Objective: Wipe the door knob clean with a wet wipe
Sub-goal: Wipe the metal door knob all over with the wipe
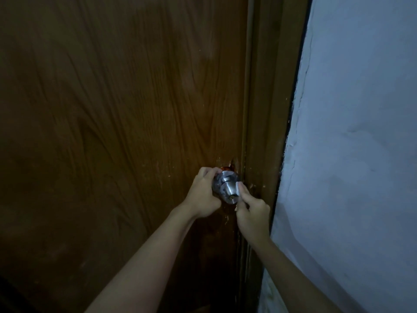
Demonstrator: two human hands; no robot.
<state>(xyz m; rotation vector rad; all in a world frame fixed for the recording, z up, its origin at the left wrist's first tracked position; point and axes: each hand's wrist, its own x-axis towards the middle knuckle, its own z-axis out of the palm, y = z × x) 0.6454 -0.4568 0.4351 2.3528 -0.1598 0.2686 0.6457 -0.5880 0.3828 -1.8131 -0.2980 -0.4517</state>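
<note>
A round silver door knob (226, 187) sticks out of the brown wooden door (117, 123) near its right edge. My left hand (203, 195) wraps the knob's left side and its base against the door. My right hand (252, 213) pinches a small white wet wipe (239, 190) and presses it against the knob's right side. Most of the wipe is hidden under my fingers.
The door frame (266, 109) runs vertically just right of the knob. A pale painted wall (352, 154) fills the right side. The wood around the knob's base is chipped. The scene is dim.
</note>
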